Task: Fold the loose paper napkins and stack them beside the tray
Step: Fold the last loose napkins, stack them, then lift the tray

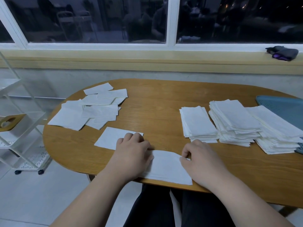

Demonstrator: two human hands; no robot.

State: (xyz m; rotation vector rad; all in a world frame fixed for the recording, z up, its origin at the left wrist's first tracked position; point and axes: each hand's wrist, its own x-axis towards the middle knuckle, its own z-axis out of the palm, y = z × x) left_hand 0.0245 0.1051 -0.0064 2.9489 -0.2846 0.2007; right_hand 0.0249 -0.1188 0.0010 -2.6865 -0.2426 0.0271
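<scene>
Nearest, at the table's (155, 99) front edge, a white near napkin (165, 167) lies flat btwn both hands. Left hand (132, 154) rests knuckles-up on its left end, fingers curled; fingertips hidden, so can't tell if it grips or just presses. Right hand (201, 161) pinches the napkin's far right corner w/ thumb & forefinger, other fingers curled in. Just beyond the left hand lies a single napkin (109, 138), flat, partly under the knuckles. Further left-back sits the loose pile (91, 108), sheets overlapping at odd angles. On the right, three folded stacks (234, 120) stand side by side; the rightmost overlaps the blue tray (283, 107) at the table's right end. Off the table's left stands a white shelf cart (24, 128). On the windowsill, far right, lies a dark cloth bundle (282, 53).
</scene>
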